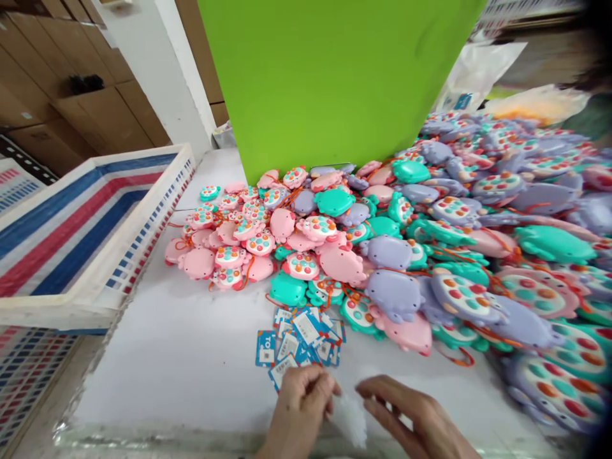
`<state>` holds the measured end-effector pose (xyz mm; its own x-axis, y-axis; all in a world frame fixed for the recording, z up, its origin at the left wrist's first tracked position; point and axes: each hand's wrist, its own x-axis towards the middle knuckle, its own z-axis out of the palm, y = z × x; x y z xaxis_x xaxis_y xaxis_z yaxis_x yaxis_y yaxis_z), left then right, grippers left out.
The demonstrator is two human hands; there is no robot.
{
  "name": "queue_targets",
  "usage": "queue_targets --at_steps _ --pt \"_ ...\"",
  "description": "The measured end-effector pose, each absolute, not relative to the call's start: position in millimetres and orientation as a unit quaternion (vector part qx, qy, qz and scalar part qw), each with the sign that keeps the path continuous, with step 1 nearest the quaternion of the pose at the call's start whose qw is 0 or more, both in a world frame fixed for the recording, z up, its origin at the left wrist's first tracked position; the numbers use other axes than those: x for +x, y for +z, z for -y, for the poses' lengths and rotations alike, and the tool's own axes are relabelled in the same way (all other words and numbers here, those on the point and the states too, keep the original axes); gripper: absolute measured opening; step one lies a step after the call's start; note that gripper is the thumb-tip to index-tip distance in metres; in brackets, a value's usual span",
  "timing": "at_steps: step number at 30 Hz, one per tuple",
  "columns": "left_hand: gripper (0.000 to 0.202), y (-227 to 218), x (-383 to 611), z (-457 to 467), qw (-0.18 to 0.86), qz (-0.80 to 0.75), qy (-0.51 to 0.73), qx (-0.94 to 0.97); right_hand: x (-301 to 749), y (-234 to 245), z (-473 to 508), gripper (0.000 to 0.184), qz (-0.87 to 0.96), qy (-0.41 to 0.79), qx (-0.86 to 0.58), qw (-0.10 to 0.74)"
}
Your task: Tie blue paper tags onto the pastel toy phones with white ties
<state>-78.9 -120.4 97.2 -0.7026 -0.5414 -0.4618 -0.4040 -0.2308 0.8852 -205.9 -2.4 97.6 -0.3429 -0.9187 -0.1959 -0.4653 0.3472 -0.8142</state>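
My left hand (306,398) is closed on a small whitish, translucent bundle (350,417), pinched between thumb and fingers near the table's front edge. What the bundle is made of is too blurred to make out. My right hand (414,411) hovers just right of it, fingers apart, with nothing visible in them. Beyond my left hand lies a loose heap of blue and white printed cards (306,335), some showing barcodes. Behind the cards are piled pink animal-shaped toys (342,262), purple ones (393,293) and green ones (287,290), with coloured buttons and orange cords.
A green upright panel (329,83) stands behind the toys. On the left, a white plastic crate (62,309) with a striped lining sits beside the white table (186,363). Cardboard boxes (108,121) are stacked further back. Plastic bags (482,70) lie at the back right.
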Motion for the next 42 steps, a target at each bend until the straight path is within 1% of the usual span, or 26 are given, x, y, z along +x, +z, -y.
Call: queue_targets --at_steps 2,6,8,10,12,13,15,16,18,21,25,27,30,34,36,38,42 --pt "0.028 96.0 -78.7 114.3 0.007 0.640 -0.682 0.354 -204.9 96.6 12.5 0.020 -0.731 -0.398 -0.424 0.356" --pt "0.032 96.4 -79.8 105.0 -0.010 0.638 -0.692 0.338 -188.6 87.0 36.6 0.028 -0.643 -0.497 -0.339 0.474" --pt "0.030 95.9 -75.1 108.3 -0.007 0.654 -0.674 0.343 -184.8 80.6 40.7 0.029 -0.631 -0.534 -0.296 0.479" --pt "0.022 92.6 -65.0 117.7 0.016 0.718 -0.601 0.350 -188.8 76.6 39.2 0.030 -0.643 -0.542 -0.275 0.466" --pt "0.016 85.5 -52.2 130.6 0.057 0.804 -0.467 0.363 -198.9 76.2 35.4 0.029 -0.662 -0.527 -0.279 0.455" --pt "0.017 80.7 -46.1 137.0 0.069 0.839 -0.396 0.368 -204.9 77.1 33.5 0.029 -0.671 -0.516 -0.284 0.450" --pt "0.025 70.4 -36.8 147.6 0.057 0.881 -0.287 0.372 -215.3 79.6 31.2 0.025 -0.687 -0.483 -0.312 0.443" --pt "0.029 65.9 -34.2 151.1 0.039 0.892 -0.256 0.370 -218.7 80.7 30.9 0.024 -0.695 -0.466 -0.332 0.435" --pt "0.036 60.2 -32.9 154.5 0.002 0.899 -0.238 0.367 -221.1 82.2 32.1 0.024 -0.708 -0.434 -0.374 0.413" --pt "0.038 61.0 -37.0 155.1 -0.023 0.881 -0.276 0.382 -214.6 83.3 37.0 0.024 -0.720 -0.410 -0.416 0.375" --pt "0.020 71.3 -43.1 159.8 -0.002 0.834 -0.368 0.412 -198.0 82.8 46.7 0.024 -0.713 -0.378 -0.451 0.381" --pt "0.018 76.2 -44.5 165.4 0.026 0.800 -0.432 0.417 -189.2 79.6 51.6 0.020 -0.706 -0.371 -0.462 0.388" --pt "0.013 79.9 -44.1 174.9 0.091 0.728 -0.523 0.435 -176.7 70.9 55.9 0.014 -0.680 -0.366 -0.514 0.373" --pt "0.009 81.0 -42.7 180.8 0.188 0.562 -0.642 0.487 -168.4 62.3 54.3 0.018 -0.662 -0.309 -0.588 0.348" --pt "0.013 82.6 -44.5 179.0 0.222 0.480 -0.699 0.481 -169.6 63.9 54.1 0.019 -0.671 -0.317 -0.580 0.336" --pt "0.019 84.8 -48.7 175.0 0.246 0.429 -0.736 0.463 -173.4 69.5 57.0 0.019 -0.682 -0.362 -0.546 0.324" --pt "0.025 87.2 -59.5 166.9 0.273 0.402 -0.753 0.443 -182.5 87.2 71.9 0.018 -0.712 -0.432 -0.443 0.333"
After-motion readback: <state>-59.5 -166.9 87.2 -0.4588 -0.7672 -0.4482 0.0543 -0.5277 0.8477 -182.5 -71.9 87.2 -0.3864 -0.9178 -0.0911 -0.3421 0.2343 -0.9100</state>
